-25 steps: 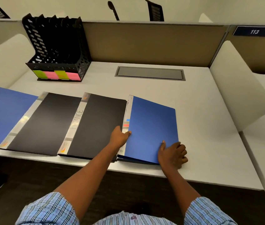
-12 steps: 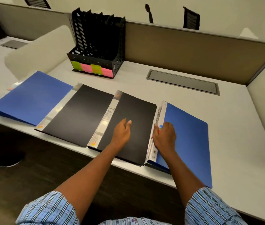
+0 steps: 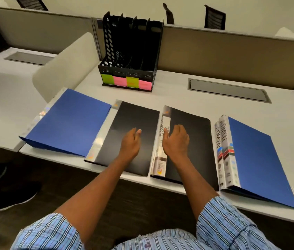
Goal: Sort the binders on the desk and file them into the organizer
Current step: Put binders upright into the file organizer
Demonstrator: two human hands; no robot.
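Observation:
Several binders lie in a row along the desk's front edge: a blue binder (image 3: 70, 121) at the left, a black binder (image 3: 124, 123), a second black binder (image 3: 196, 141) and a blue binder (image 3: 254, 159) at the right with ADMIN on its spine. My left hand (image 3: 130, 144) lies flat with straight fingers on the first black binder. My right hand (image 3: 176, 141) rests on the second black binder, its fingers at the pale spine. A black slotted organizer (image 3: 130, 51) with green and pink labels stands at the back of the desk.
The white desk (image 3: 187, 101) has a grey cable hatch (image 3: 227, 90) at the back right. Beige partition walls run behind it, and a white curved divider (image 3: 66, 65) stands at the left. A dark shoe (image 3: 14, 193) is on the floor at the lower left.
Both hands have shifted one binder to the left: my right hand left the right blue binder for the second black one, my left hand moved onto the first black one. The view has panned left.

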